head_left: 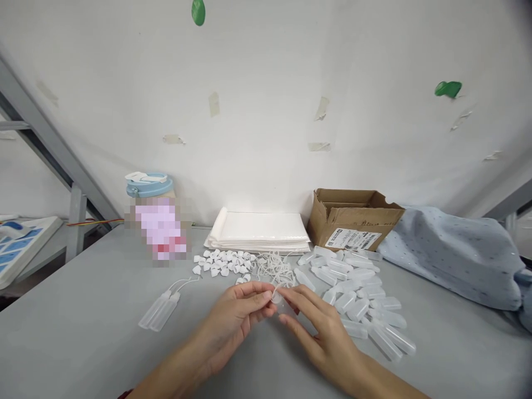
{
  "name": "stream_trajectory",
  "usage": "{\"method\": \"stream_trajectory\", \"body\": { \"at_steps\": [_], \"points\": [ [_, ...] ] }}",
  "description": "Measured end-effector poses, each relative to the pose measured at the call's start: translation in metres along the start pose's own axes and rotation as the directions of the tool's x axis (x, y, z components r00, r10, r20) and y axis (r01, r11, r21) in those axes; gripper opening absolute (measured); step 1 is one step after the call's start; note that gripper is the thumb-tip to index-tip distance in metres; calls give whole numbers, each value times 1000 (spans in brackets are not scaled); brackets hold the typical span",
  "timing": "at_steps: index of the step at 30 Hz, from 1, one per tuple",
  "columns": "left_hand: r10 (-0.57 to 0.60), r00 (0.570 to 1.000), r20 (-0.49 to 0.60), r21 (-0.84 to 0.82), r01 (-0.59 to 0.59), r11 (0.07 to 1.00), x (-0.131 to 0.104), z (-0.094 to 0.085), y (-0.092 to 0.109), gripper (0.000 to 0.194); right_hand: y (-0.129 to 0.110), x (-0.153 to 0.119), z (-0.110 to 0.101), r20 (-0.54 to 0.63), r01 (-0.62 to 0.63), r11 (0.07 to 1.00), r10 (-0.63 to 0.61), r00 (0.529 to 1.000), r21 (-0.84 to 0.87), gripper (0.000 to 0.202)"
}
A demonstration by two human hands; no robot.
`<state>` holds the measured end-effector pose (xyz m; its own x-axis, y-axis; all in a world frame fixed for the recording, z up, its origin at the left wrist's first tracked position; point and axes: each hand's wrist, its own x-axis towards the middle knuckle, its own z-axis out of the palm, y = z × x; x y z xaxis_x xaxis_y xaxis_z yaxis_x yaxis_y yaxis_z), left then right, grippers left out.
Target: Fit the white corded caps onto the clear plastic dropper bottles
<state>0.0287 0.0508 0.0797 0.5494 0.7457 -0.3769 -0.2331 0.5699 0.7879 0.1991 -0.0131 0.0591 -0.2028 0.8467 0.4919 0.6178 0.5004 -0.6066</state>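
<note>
My left hand [245, 310] pinches a thin white cord [276, 289] near the front middle of the table. Right beside it, my right hand [313, 321] has its fingers closed round a small translucent tube [281, 306], mostly hidden by the fingers. Behind the hands lies a tangle of white cords [276, 267], with white caps [224, 260] in a heap to its left. Many translucent tubes [359, 282] are spread on the right. Two tubes with cords attached [160, 311] lie side by side on the left.
A stack of white bags [257, 228] lies against the wall. An open cardboard box [353, 221] stands behind the loose tubes, beside a light blue cloth [453, 255]. A blue-lidded container [149, 185] is at the back left of the grey table [95, 299].
</note>
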Motion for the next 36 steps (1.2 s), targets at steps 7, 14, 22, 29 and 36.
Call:
{"method": "stream_trajectory", "body": {
  "at_steps": [7, 14, 22, 29, 36],
  "points": [
    [83, 996, 14, 197, -84, 977, 2, -3, -3, 24, -2, 4, -1, -30, -92, 990, 95, 995, 104, 29],
    [243, 970, -27, 540, -191, 820, -2, 6, 2, 22, 0, 2, 0, -49, -170, 976, 178, 983, 137, 26],
    [279, 960, -23, 564, -218, 796, -5, 7, 3, 20, -1, 1, -1, -70, -117, 986, 125, 990, 118, 26],
    [202, 979, 10, 475, -182, 861, -7, 6, 3, 15, -2, 0, -1, -94, -95, 989, 106, 990, 114, 27],
    [197, 980, 36, 557, -183, 810, -4, 3, 1, 17, -3, -1, 2, -43, -198, 950, 214, 976, 243, 23]
  ]
}}
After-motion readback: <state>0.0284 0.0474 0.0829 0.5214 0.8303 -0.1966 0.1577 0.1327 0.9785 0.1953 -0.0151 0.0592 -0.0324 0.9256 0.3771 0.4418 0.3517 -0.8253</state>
